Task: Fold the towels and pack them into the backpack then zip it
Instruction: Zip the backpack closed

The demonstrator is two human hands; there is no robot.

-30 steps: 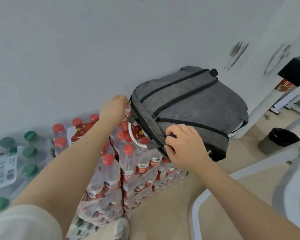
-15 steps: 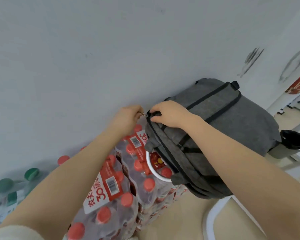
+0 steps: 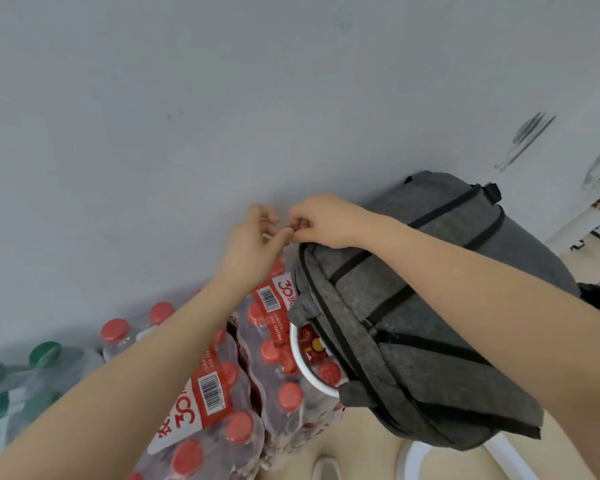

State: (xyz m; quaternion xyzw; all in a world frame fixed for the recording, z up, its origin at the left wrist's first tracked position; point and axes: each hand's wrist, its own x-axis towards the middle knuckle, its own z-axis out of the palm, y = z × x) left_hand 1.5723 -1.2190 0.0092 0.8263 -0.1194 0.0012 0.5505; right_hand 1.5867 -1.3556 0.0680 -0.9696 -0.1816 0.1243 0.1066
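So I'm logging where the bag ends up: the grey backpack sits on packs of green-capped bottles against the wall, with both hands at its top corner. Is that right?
Not quite. In the head view the grey backpack rests on packs of red-capped bottles; the green-capped bottles stand further left, apart from it. The rest holds: it sits against the wall, and the left hand and right hand meet at its top corner.

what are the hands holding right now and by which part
Both hands meet at the top corner of the grey backpack. The right hand and the left hand each pinch a small metal zipper pull there.
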